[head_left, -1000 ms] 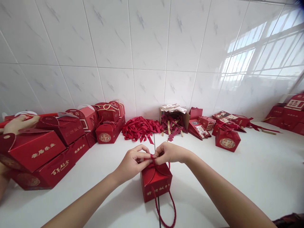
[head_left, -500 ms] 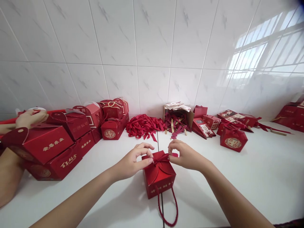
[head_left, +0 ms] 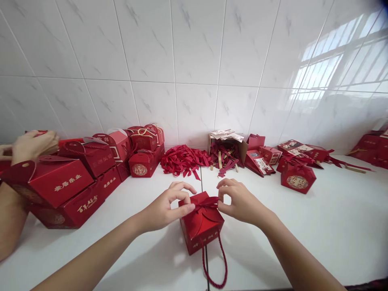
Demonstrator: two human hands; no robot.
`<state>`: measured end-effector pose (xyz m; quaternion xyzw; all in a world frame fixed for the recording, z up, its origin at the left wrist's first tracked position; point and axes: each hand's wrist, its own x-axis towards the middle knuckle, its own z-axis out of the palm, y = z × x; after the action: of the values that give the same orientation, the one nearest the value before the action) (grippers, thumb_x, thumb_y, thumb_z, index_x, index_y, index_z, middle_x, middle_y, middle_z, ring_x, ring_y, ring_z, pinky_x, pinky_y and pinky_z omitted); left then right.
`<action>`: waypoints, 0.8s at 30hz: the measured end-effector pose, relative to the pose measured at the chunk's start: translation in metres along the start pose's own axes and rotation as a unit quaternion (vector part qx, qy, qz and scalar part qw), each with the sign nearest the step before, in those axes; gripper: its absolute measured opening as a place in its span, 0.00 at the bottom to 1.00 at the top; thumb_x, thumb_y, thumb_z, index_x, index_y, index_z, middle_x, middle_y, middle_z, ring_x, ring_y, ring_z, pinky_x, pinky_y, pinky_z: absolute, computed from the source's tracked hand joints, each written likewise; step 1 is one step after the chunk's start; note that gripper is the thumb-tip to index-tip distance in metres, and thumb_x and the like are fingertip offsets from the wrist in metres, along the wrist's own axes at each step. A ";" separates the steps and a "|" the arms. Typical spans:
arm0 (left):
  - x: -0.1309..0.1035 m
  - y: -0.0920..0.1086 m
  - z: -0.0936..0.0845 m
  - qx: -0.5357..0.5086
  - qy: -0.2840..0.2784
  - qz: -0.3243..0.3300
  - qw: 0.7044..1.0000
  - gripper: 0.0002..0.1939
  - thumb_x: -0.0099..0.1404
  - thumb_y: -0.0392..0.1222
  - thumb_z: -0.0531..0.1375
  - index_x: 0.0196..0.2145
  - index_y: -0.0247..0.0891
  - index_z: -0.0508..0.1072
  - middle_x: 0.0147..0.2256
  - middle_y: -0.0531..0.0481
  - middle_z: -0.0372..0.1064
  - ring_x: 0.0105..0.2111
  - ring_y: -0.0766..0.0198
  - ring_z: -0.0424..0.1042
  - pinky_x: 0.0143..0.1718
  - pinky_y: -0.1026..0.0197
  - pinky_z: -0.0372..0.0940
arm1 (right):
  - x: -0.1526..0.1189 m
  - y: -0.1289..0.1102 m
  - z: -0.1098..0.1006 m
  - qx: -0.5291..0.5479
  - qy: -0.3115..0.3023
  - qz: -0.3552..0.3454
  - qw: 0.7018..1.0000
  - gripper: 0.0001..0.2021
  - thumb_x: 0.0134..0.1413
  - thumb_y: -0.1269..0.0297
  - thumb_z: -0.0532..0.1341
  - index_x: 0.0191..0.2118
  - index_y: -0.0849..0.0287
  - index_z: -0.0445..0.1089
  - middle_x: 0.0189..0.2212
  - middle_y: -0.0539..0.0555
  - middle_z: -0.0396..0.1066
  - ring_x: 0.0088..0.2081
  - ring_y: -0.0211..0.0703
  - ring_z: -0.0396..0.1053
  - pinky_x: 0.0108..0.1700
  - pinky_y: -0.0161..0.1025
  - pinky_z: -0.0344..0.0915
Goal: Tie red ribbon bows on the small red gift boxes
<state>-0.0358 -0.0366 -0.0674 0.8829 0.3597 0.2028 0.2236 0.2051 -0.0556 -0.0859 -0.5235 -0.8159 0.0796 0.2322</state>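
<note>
A red gift box (head_left: pixel 201 226) with gold lettering stands on the white table in front of me, its top flaps folded together. Across its top runs a red ribbon (head_left: pixel 207 203), gathered into what looks like a bow. My left hand (head_left: pixel 169 205) pinches the ribbon's left side between thumb and finger. On the other side, my right hand (head_left: pixel 238 202) grips the ribbon's right end in its fingertips. A twisted red cord handle (head_left: pixel 224 262) hangs from the front of the box and lies on the table.
Stacked red boxes (head_left: pixel 65 182) stand at the left, beside another person's hands (head_left: pixel 34 145). Near the tiled wall lie a heap of red ribbons (head_left: pixel 184 159) and a cardboard box (head_left: pixel 242 148) of tags and cords. A small red box (head_left: pixel 298 178) sits to the right.
My hands have drawn slightly apart, the right one moving a little right along the ribbon. The gift box has shifted slightly left. The other person's hands have moved at the left.
</note>
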 end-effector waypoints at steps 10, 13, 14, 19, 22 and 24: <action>-0.006 -0.024 -0.001 0.250 0.103 0.034 0.962 0.18 0.67 0.44 0.48 0.25 0.40 0.72 0.43 0.49 0.67 0.53 0.49 0.55 0.49 0.43 0.48 | -0.007 0.008 0.002 0.066 -0.047 0.023 0.996 0.05 0.43 0.70 0.58 0.21 0.58 0.63 0.43 0.52 0.70 0.45 0.47 0.64 0.46 0.44 0.60; -0.010 -0.030 0.004 0.309 0.129 0.048 0.941 0.17 0.68 0.41 0.48 0.28 0.41 0.73 0.43 0.47 0.68 0.53 0.47 0.55 0.48 0.42 0.48 | -0.010 0.005 0.003 0.071 -0.051 0.030 0.996 0.04 0.43 0.70 0.58 0.21 0.58 0.65 0.43 0.51 0.70 0.45 0.47 0.64 0.46 0.44 0.60; -0.011 -0.031 0.005 0.319 0.132 0.050 0.937 0.17 0.68 0.41 0.47 0.28 0.41 0.73 0.43 0.47 0.68 0.53 0.47 0.55 0.48 0.41 0.48 | -0.010 0.004 0.003 0.071 -0.053 0.034 0.996 0.04 0.42 0.70 0.58 0.21 0.58 0.65 0.43 0.51 0.71 0.45 0.47 0.65 0.46 0.44 0.60; -0.012 -0.033 0.008 0.264 0.119 0.022 0.957 0.18 0.68 0.43 0.46 0.27 0.40 0.70 0.45 0.47 0.67 0.53 0.46 0.55 0.49 0.40 0.47 | -0.011 0.001 -0.001 0.068 -0.057 0.044 0.995 0.05 0.42 0.71 0.59 0.20 0.58 0.65 0.43 0.52 0.70 0.46 0.48 0.65 0.47 0.46 0.61; -0.009 -0.036 0.007 0.086 0.072 -0.013 0.994 0.19 0.69 0.47 0.44 0.27 0.39 0.68 0.44 0.47 0.66 0.47 0.52 0.60 0.49 0.47 0.53 | -0.012 0.008 -0.005 0.124 -0.070 0.018 0.990 0.03 0.48 0.66 0.60 0.26 0.57 0.67 0.47 0.53 0.68 0.49 0.48 0.63 0.50 0.46 0.61; -0.006 -0.040 0.008 -0.062 0.049 -0.035 0.996 0.19 0.69 0.50 0.43 0.31 0.40 0.68 0.40 0.48 0.66 0.43 0.56 0.63 0.46 0.52 0.57 | -0.012 0.016 -0.005 0.197 -0.091 0.010 0.976 0.12 0.50 0.60 0.62 0.42 0.54 0.69 0.53 0.54 0.63 0.54 0.48 0.61 0.54 0.46 0.60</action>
<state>-0.0571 -0.0172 -0.0970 0.8430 0.3875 0.2604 0.2670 0.2247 -0.0600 -0.0910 -0.4660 -0.7968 0.2880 0.2549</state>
